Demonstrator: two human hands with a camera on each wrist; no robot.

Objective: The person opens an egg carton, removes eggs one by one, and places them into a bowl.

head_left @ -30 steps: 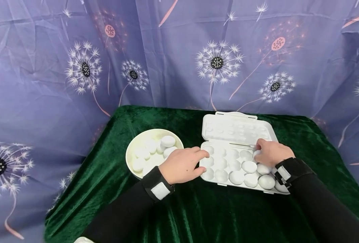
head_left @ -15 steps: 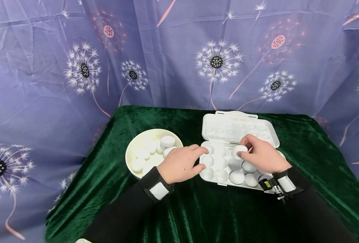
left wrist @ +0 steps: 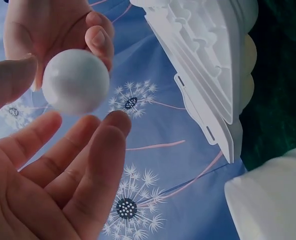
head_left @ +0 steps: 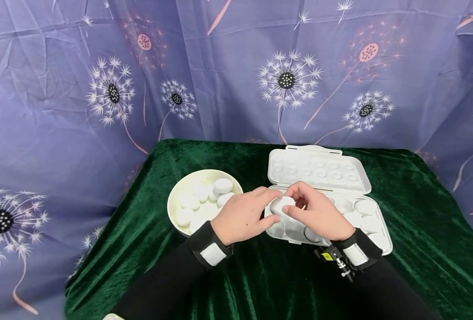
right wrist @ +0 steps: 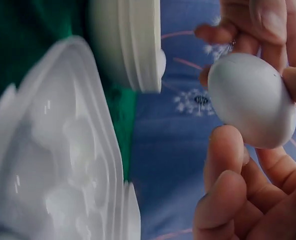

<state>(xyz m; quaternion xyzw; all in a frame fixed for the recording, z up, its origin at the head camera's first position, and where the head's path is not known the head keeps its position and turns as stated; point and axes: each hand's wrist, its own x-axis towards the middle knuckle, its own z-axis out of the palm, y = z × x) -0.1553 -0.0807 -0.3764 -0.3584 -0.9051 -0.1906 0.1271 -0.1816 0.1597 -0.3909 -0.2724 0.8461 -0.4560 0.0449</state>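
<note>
A white egg [head_left: 281, 206] is pinched by my right hand [head_left: 320, 213] above the left end of the white egg carton [head_left: 318, 171]. Close on its other side is my left hand [head_left: 242, 220], fingers spread and slightly bent, not gripping. In the left wrist view the egg [left wrist: 75, 82] hangs between both hands, and a small gap shows below it to the left fingertips. From the right wrist view, right-hand fingers meet one side of the egg [right wrist: 252, 100]. The carton lies with its lid folded back, and several eggs [head_left: 365, 207] fill cups at its right end.
To the left, a cream bowl [head_left: 171, 200] holds several white eggs [head_left: 222, 186]. Green velvet cloth [head_left: 260, 284] covers the table. A purple curtain with dandelion print [head_left: 236, 89] hangs behind it.
My right hand has lifted an egg from the carton's right side and moved left with it, up to my left hand. The left hand has stayed almost still.
</note>
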